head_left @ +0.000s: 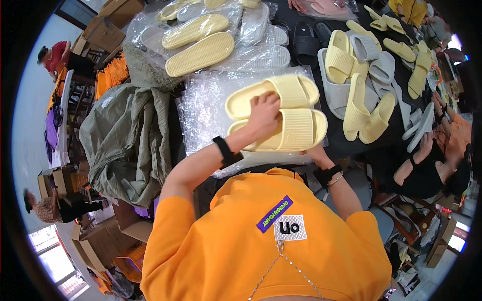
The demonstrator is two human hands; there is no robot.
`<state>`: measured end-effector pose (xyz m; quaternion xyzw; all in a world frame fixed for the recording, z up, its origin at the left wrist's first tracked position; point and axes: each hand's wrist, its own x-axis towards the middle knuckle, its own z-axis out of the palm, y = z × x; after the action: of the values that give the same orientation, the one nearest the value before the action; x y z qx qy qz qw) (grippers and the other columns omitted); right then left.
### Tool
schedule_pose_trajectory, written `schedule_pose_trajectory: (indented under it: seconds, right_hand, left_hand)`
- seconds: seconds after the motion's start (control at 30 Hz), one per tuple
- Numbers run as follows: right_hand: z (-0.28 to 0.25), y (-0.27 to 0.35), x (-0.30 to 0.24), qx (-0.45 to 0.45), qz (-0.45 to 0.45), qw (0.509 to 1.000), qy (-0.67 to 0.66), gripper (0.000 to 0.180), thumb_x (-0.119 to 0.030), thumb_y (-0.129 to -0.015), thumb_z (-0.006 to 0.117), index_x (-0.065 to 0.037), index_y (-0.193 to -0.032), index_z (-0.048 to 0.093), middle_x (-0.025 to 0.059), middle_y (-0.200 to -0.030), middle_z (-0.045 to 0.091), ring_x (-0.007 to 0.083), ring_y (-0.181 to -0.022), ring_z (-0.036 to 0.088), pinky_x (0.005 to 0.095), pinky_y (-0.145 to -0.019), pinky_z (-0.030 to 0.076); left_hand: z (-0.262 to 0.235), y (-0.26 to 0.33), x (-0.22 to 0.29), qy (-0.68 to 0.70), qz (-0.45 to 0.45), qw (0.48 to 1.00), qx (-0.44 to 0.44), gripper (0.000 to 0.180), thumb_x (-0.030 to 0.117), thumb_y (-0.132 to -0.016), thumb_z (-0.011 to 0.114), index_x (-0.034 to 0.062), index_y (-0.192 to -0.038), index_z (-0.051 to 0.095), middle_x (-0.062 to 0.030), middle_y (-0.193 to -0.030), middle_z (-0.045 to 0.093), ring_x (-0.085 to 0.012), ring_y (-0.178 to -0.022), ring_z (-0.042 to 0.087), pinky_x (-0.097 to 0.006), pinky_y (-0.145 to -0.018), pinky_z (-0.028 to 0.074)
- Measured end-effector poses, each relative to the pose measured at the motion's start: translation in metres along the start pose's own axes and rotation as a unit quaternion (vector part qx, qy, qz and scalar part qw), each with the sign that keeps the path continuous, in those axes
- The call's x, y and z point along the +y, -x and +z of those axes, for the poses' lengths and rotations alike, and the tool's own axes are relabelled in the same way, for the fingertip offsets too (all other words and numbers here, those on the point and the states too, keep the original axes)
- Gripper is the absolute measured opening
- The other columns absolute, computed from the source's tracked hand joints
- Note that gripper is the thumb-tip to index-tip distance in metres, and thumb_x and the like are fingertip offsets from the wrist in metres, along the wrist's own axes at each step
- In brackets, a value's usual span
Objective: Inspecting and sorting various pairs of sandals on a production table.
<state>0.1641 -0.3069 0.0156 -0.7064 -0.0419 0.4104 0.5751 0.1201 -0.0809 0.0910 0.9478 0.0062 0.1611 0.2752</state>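
Note:
A pair of pale yellow slippers [297,129] lies side by side, toes to the right, over a stack of clear plastic bags [203,108]. My left hand [265,114] is closed on the inner edges of both slippers where they meet, fingers curled down between them. At the lower right edge of the pair, my right hand [315,152] is partly under the nearer slipper. Its fingers are mostly hidden, so their grip does not show.
Bagged yellow slippers [200,54] and bagged grey ones lie beyond the bags. Loose yellow slippers [355,108], grey slippers [365,47] and black slippers [306,45] cover the right side. A green sack [128,135] stands at left. A co-worker [432,160] sits at right.

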Motion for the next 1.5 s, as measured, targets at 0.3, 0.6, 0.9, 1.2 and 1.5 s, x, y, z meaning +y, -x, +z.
schedule_pose_trajectory:
  seconds: [0.3, 0.6, 0.9, 1.2, 1.5]
  right_hand:
    - [0.004, -0.003, 0.016, -0.001, -0.006, 1.0, 0.011, 0.012, -0.012, -0.087, 0.052, 0.0, -0.087, 0.054, 0.0043, -0.068, 0.056, 0.0102, -0.056, 0.053, 0.0238, -0.052, 0.045]
    - [0.003, 0.003, 0.019, 0.013, 0.024, 1.0, -0.015, 0.012, -0.013, -0.086, 0.052, -0.001, -0.086, 0.054, 0.0024, -0.067, 0.055, 0.0086, -0.056, 0.052, 0.0231, -0.051, 0.045]
    - [-0.017, 0.015, 0.023, 0.025, 0.017, 0.999, -0.011, 0.014, -0.01, -0.084, 0.054, -0.001, -0.095, 0.054, 0.0018, -0.067, 0.055, 0.0082, -0.053, 0.049, 0.0223, -0.048, 0.042]
    - [-0.005, 0.021, 0.006, 0.037, -0.116, 0.985, 0.125, 0.042, -0.007, -0.077, 0.059, -0.003, -0.118, 0.052, 0.0099, -0.093, 0.054, 0.0097, -0.059, 0.051, 0.0232, -0.053, 0.044]
    - [-0.009, 0.008, 0.025, 0.054, -0.101, 0.987, 0.111, 0.032, -0.001, -0.078, 0.056, -0.001, -0.11, 0.056, 0.0031, -0.086, 0.052, 0.0071, -0.061, 0.049, 0.0212, -0.054, 0.041]
  left_hand:
    - [0.055, -0.005, -0.065, -0.121, -0.023, 0.992, -0.029, 0.031, 0.013, -0.073, 0.055, 0.005, -0.103, 0.054, -0.0067, -0.117, 0.052, -0.0232, -0.119, 0.039, -0.046, -0.094, 0.027]
    - [0.015, 0.011, -0.079, -0.182, -0.017, 0.982, -0.039, 0.037, 0.008, -0.069, 0.056, 0.0057, -0.105, 0.053, -0.0055, -0.119, 0.05, -0.0248, -0.121, 0.037, -0.046, -0.095, 0.026]
    - [-0.024, 0.079, -0.15, -0.199, -0.198, 0.959, 0.04, 0.039, 0.012, -0.071, 0.056, 0.0064, -0.11, 0.052, -0.0089, -0.118, 0.052, -0.0259, -0.12, 0.038, -0.047, -0.092, 0.025]
    - [-0.039, 0.087, -0.079, -0.154, -0.168, 0.972, 0.059, 0.041, 0.002, -0.062, 0.055, -0.0001, -0.103, 0.053, -0.014, -0.116, 0.051, -0.031, -0.118, 0.038, -0.048, -0.093, 0.026]
    - [-0.003, 0.129, -0.089, -0.16, -0.082, 0.984, -0.015, 0.032, 0.013, -0.072, 0.057, 0.0038, -0.102, 0.05, -0.0085, -0.117, 0.05, -0.0254, -0.118, 0.039, -0.045, -0.093, 0.028]
